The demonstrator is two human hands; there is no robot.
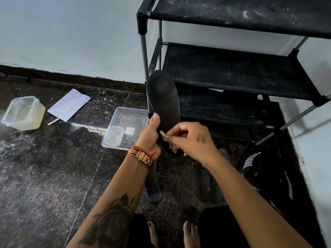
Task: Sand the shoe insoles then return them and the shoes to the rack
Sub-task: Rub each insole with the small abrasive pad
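Sanding is the step in hand. My left hand (149, 135) holds a dark grey, elongated foam insole (163, 104) upright in front of the black fabric-shelved shoe rack (232, 72), thumb pressed along its near edge, fingers wrapped behind and clamped on its lower half. My right hand (193, 138) pinches a small tan scrap of sandpaper (165, 136) between thumb and fingers, closed on it and set against the heel end of the insole.

The insole's toe points up, just in front of the rack's grey corner post; its heel sits between my two hands, above the dark speckled stone floor (44, 167).

Condition of the insole: the surface is matte and dusty, with a paler worn patch toward the toe. No tear is visible.

Next move, as I judge it: stroke the sandpaper along the length from heel to toe with even pressure, while the left hand braces the back so the thin foam does not buckle. The grip will likely need shifting to expose the covered part.

Remaining work: more dark insoles (206, 179) lie flat on the floor near my feet, and a black shoe with white stripes (268, 176) lies beside them to the right. The rack shelves in view carry no shoes, so the return step is not yet done.
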